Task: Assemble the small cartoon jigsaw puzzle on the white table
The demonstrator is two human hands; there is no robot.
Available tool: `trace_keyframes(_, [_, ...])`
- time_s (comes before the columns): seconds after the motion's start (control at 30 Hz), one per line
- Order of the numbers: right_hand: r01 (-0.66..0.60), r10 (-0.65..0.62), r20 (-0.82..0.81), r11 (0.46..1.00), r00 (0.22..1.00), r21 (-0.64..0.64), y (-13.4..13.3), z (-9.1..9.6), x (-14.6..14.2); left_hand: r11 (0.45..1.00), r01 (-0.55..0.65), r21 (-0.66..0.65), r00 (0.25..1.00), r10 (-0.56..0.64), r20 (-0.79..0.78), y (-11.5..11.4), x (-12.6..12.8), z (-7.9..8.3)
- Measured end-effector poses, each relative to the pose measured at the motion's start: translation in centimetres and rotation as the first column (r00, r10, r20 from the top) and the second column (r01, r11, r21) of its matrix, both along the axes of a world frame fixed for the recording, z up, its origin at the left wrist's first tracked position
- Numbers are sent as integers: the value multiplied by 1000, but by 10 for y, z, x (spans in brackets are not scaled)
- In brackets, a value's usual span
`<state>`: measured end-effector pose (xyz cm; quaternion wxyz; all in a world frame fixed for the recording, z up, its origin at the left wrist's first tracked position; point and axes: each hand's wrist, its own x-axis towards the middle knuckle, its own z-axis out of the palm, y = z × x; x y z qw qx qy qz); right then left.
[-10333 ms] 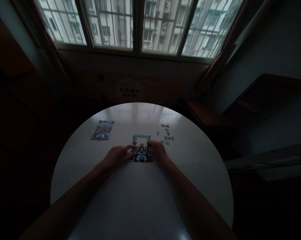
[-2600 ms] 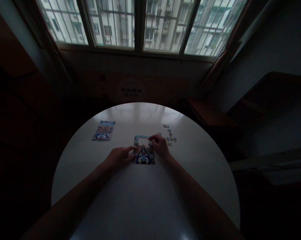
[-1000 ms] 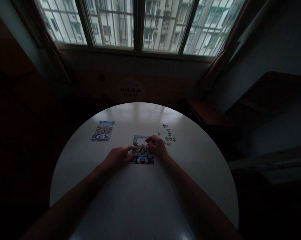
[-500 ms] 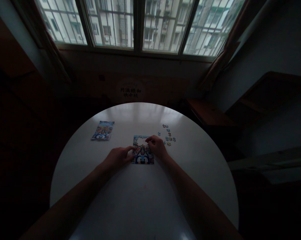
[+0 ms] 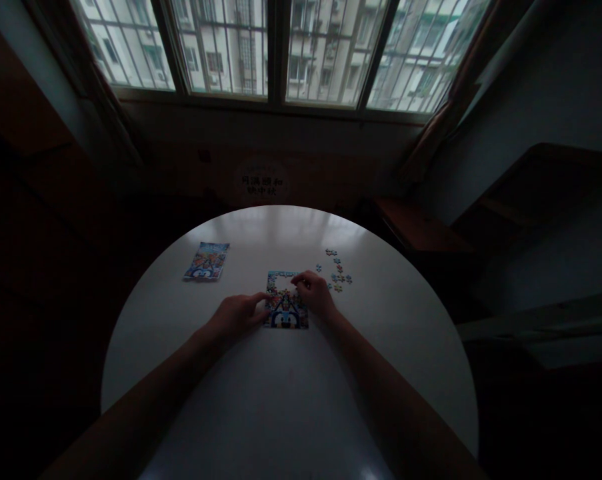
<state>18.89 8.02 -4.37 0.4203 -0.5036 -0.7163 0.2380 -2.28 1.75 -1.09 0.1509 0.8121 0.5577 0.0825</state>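
Observation:
A jigsaw puzzle (image 5: 287, 320) with a blue cartoon face lies partly put together on the table, with a white gap in its upper middle. Thumb and fingers of my left hand (image 5: 238, 313) are stretched out and rest at the puzzle's left edge. Over the puzzle's upper right side, my right hand (image 5: 315, 292) is closed in a pinch, its fingertips at the gap. Anything between those fingertips is too small and dark to make out. Several loose puzzle pieces (image 5: 339, 278) lie to the right of my right hand.
The round white table (image 5: 281, 387) bears everything. A picture sheet or packet (image 5: 207, 261) with a similar print lies at the left. Beyond the far edge are a wall with a round sign (image 5: 262, 183) and a barred window (image 5: 225, 50). A brown wooden surface (image 5: 421, 227) stands at right.
Hardly anything differs. Both hands keep their places at the puzzle, and the loose pieces lie as before. The whole view has shifted very slightly.

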Motion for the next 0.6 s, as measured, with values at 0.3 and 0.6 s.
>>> trace_keyframes(0.3, [50, -76, -222, 991, 972, -123, 22, 48, 42, 1000, 16, -15, 1000, -16, -19, 1, -1, -1])
trace_keyframes(0.6, [142, -147, 6, 939, 989, -314, 28, 76, 109, 1000, 15, -1, 1000, -15, -18, 0, 0, -1])
